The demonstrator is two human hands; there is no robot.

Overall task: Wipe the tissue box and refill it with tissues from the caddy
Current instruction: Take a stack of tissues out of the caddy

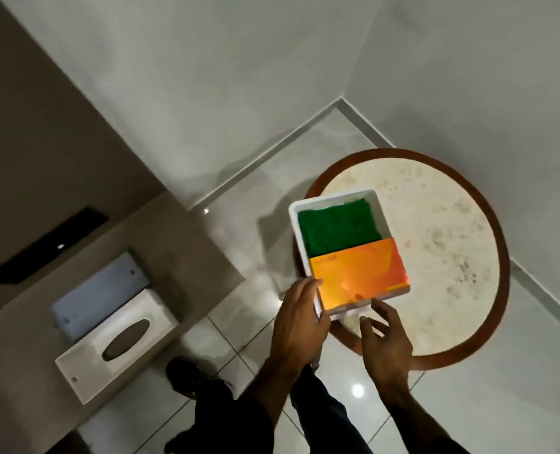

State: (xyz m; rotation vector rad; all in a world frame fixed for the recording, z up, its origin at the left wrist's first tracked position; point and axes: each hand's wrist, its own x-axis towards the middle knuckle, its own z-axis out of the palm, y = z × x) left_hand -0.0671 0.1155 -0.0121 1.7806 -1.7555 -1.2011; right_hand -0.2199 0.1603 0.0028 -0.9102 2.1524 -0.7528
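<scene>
A white caddy (332, 198) sits on the near-left part of a round table (488, 208). Inside it lie a folded green cloth (335, 229) at the far end and an orange tissue pack (358, 276) at the near end. My left hand (299, 317) rests against the caddy's near-left corner with its fingers spread. My right hand (383, 335) hovers open just below the caddy's near edge, holding nothing. The white tissue box (116, 344), with an oval slot in its lid, is mounted on the brown wall panel at the lower left, apart from both hands.
A silver plate (98, 290) sits behind the tissue box. A dark slot (44, 247) lies further up the brown panel (26, 126). Glossy tiled floor (468, 414) surrounds the table. My dark trousers and shoe (187, 371) show at the bottom.
</scene>
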